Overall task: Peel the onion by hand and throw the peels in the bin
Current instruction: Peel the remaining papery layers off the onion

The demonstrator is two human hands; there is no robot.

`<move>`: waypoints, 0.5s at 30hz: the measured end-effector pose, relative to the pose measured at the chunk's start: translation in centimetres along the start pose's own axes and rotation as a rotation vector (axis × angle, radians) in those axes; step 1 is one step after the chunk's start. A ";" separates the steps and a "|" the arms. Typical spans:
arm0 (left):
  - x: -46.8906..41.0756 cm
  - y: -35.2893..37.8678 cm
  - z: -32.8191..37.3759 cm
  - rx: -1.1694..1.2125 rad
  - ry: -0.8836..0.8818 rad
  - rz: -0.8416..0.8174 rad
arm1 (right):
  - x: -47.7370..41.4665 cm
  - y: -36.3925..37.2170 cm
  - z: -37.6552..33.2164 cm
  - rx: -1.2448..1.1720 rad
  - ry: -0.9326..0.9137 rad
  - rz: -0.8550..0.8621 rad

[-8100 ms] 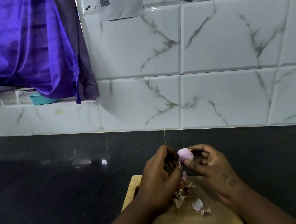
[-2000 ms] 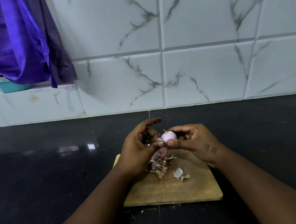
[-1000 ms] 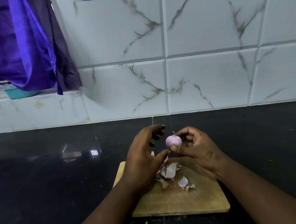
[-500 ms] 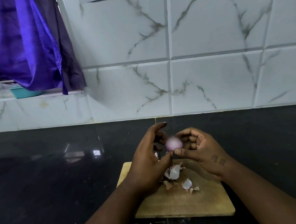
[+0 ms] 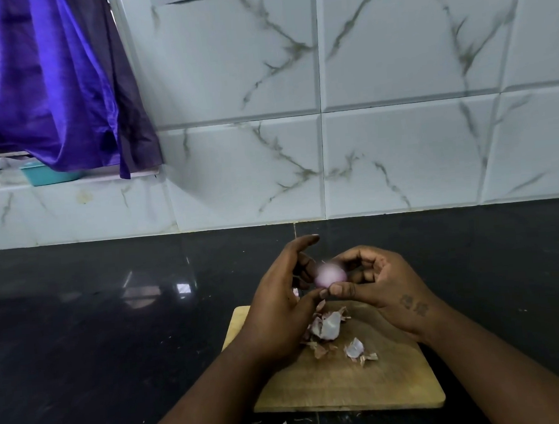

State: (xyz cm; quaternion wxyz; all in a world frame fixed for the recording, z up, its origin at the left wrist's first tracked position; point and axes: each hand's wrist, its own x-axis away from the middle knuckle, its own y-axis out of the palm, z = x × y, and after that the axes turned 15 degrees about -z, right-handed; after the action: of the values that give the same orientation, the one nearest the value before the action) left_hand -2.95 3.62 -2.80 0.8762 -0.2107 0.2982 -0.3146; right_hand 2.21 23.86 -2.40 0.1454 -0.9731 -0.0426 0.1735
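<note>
A small pale-purple onion (image 5: 329,275), blurred and mostly bare of skin, is held above the wooden cutting board (image 5: 350,385). My right hand (image 5: 381,287) pinches it between thumb and fingers. My left hand (image 5: 283,307) is against its left side, thumb tip touching the onion's underside, fingers spread and curved upward. A pile of pinkish-white peels (image 5: 326,327) lies on the board under the hands, with one loose peel (image 5: 355,350) a little to the right. No bin is in view.
The board rests on a glossy black counter (image 5: 98,340) with a few peel scraps (image 5: 283,423) near its front edge. A white marble-tile wall (image 5: 398,137) rises behind. A purple cloth (image 5: 37,79) hangs at upper left over a ledge with a teal container (image 5: 49,173).
Both hands have stayed over the board turning the onion. More peel has dropped onto the pile since two seconds ago. The camera has tilted slightly.
</note>
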 end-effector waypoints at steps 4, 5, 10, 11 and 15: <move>0.1 0.0 0.0 -0.001 -0.034 -0.064 | 0.0 0.0 0.1 0.007 0.009 -0.011; 0.1 0.0 0.0 0.007 -0.036 -0.072 | 0.0 0.1 0.2 0.012 0.009 -0.012; -0.1 0.0 -0.4 0.038 -0.058 -0.066 | 0.0 0.2 0.2 0.038 0.007 -0.009; -0.1 0.0 -0.4 0.044 -0.058 -0.060 | 0.0 0.3 0.1 0.044 0.006 -0.008; -0.2 0.2 -0.1 0.082 -0.025 -0.006 | 0.0 0.5 -0.1 0.046 -0.003 0.037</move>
State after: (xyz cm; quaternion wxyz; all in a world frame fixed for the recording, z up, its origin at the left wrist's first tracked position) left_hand -3.02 3.84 -2.88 0.8869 -0.1792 0.2734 -0.3264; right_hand 2.30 23.32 -2.45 0.1643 -0.9699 -0.0207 0.1786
